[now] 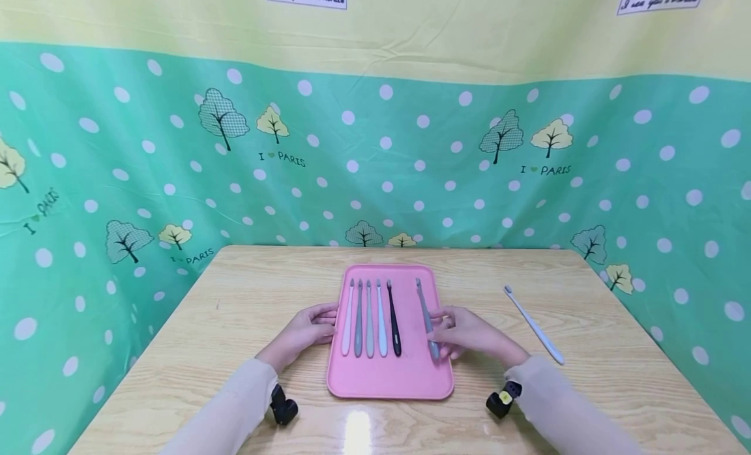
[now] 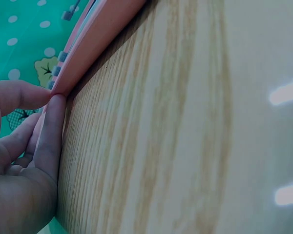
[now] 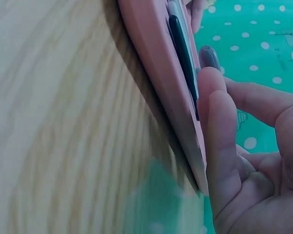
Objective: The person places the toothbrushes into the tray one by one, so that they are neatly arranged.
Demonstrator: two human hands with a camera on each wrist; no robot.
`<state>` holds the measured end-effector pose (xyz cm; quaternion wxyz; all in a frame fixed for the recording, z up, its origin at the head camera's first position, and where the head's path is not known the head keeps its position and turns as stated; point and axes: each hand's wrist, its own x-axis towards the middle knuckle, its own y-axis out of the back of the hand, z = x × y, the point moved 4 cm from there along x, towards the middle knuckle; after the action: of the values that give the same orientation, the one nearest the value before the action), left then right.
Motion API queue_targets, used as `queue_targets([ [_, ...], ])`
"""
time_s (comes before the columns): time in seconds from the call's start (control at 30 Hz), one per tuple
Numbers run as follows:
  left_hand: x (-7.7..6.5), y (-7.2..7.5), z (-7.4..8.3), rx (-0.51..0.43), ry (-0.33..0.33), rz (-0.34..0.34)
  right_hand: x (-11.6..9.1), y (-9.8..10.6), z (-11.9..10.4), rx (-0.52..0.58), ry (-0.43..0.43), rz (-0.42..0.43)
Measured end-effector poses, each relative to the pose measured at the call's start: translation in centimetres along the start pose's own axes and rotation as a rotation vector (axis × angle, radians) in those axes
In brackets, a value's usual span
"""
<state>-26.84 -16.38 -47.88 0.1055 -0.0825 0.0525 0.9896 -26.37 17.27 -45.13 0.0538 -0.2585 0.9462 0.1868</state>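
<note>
A pink tray lies on the table with several toothbrushes side by side in its left half, heads pointing away: a pale pink one, greyish ones, a light blue one and a black one. My left hand holds the tray's left rim, thumb and finger meeting at the edge in the left wrist view. Over the tray's right side, my right hand pinches a dark grey toothbrush near its handle end; that rounded end shows above the fingertips in the right wrist view.
Right of the tray, a pale blue-white toothbrush lies slantwise on the wooden table. A green and yellow patterned curtain hangs behind the table and along both sides. Black wrist devices sit at both sleeves.
</note>
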Motion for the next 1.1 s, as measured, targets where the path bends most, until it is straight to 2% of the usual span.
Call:
queue_targets([
  [0.37,0.1,0.0,-0.2,-0.005,0.000,-0.008,0.9,-1.8,-0.5,0.011,0.017,0.004],
  [0.67,0.2,0.1,-0.4,-0.009,-0.014,-0.016,1.7,-2.6,-0.7,0.024,0.013,0.012],
  [1.1,0.2,0.1,-0.2,-0.011,-0.012,-0.017,2.6,-3.2,-0.5,-0.017,-0.010,0.065],
])
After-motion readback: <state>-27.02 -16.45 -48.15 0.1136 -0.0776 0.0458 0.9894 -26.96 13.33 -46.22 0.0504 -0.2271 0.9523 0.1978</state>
